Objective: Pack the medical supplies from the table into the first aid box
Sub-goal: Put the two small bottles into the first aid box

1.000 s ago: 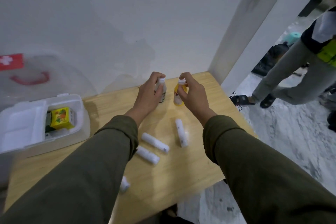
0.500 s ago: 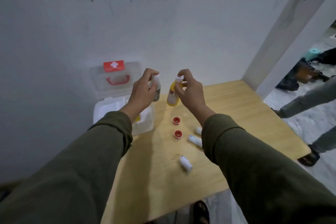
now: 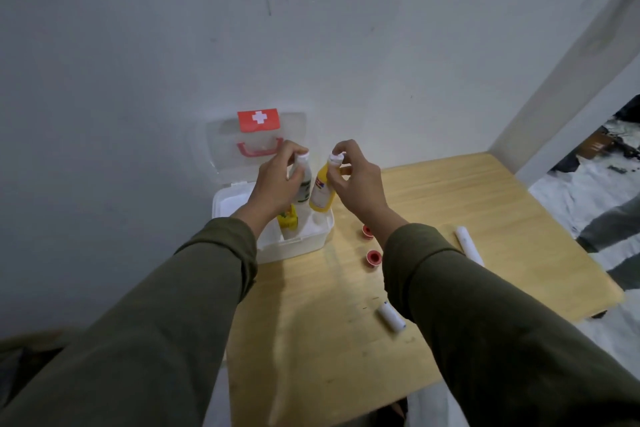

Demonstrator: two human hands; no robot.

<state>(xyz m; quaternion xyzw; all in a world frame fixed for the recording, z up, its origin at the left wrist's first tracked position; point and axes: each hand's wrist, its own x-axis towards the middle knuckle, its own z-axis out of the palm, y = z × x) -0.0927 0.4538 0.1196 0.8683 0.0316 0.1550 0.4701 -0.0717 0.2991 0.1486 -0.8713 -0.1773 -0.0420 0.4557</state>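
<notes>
Desk (image 3: 311, 340) against the wall; first aid box (image 3: 304, 239) at its far left, lid propped open to receive. Left hand (image 3: 277, 184) grips a white bottle (image 3: 303, 184), right hand (image 3: 356, 184) a yellow bottle (image 3: 322, 192), both held by the caps over the box, likely for lowering in. Bandage rolls (image 3: 391, 317) and red tape rolls (image 3: 374, 257) wait on the desk, right.

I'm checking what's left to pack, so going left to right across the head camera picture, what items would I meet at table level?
White plastic first aid box → two small red tape rolls, one behind the other → short white bandage roll → long white bandage roll.
</notes>
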